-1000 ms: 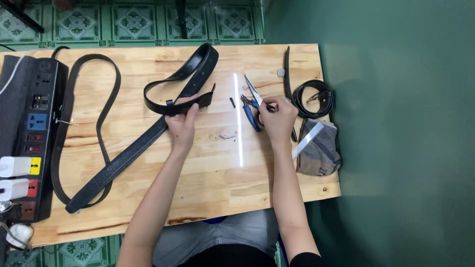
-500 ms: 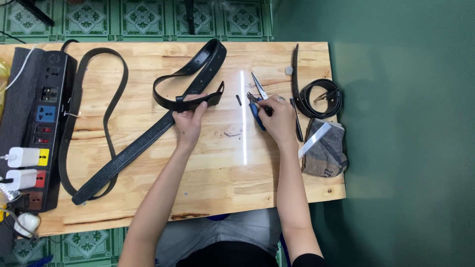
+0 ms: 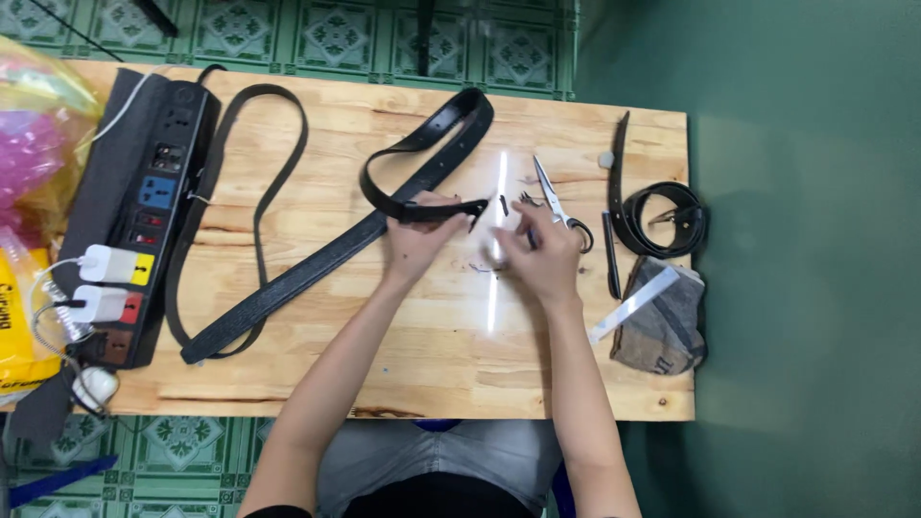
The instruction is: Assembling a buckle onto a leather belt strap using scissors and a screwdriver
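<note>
While left hand (image 3: pixel 414 240) pins belt (image 3: pixel 422 163), right hand (image 3: pixel 539 254) hovers near scissors (image 3: pixel 559 204).

1. The long leather belt (image 3: pixel 317 269) is black.
2. The wooden bench (image 3: pixel 384 355) is pale pine with brown grain.
3. The power strip (image 3: pixel 144 211) is black with blue, yellow and red patches.
4. The floor tiles (image 3: pixel 336 34) are green, flower-patterned.

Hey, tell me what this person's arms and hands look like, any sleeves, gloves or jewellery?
Both forearms are bare. The left hand and right hand wear no gloves, and no rings or watch are visible. A dark sleeve edge shows near the left elbow at the bottom of the head view.
</note>
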